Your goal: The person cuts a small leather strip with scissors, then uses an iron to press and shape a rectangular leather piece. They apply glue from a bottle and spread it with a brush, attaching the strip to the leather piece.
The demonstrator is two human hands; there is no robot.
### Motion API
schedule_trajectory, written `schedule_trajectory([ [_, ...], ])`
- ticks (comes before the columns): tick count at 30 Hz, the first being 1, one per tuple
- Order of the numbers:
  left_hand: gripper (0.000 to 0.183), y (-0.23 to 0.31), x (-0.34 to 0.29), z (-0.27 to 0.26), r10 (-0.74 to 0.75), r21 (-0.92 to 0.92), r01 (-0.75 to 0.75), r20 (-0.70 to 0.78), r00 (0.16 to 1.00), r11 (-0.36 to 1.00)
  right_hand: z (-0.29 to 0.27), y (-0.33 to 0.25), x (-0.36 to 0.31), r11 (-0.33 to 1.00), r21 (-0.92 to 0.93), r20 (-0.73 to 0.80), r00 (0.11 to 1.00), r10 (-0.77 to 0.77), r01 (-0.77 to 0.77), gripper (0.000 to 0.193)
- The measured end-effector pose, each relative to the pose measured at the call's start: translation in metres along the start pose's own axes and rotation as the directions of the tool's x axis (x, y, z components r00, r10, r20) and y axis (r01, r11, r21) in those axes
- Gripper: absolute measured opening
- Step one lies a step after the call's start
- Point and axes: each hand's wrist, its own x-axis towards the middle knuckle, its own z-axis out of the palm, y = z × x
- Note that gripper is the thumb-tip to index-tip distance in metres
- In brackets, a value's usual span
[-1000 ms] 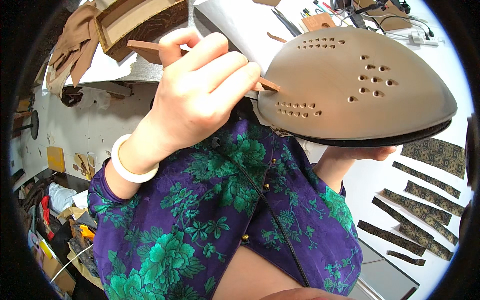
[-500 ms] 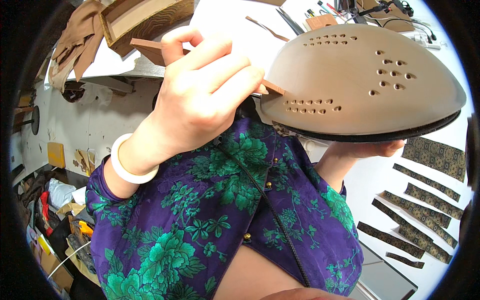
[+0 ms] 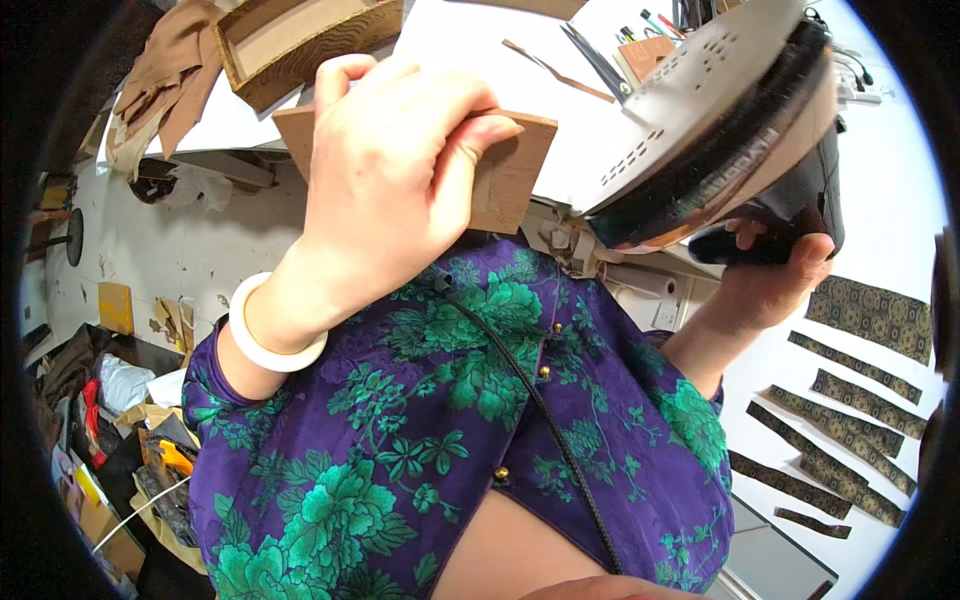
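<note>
Hands are both busy: left hand (image 3: 395, 180) is gripping a flat brown leather piece (image 3: 505, 170) up front, right hand (image 3: 775, 275) is clutching the tilted iron (image 3: 720, 120) by its handle.

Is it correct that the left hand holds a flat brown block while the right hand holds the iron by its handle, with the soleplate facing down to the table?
Not quite. In the head view, the left hand holds the flat brown block and the right hand grips the iron by its handle, but the soleplate is tilted up, not facing down.
</note>
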Motion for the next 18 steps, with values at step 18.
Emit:
schedule_trajectory([
  [18, 0.016, 0.011, -0.001, 0.011, -0.314, 0.126, 0.316, -0.036, 0.949, 0.940, 0.058, -0.011, -0.029, 0.609, -0.669, 0.415, 0.894, -0.170, 0.426, 0.055],
])
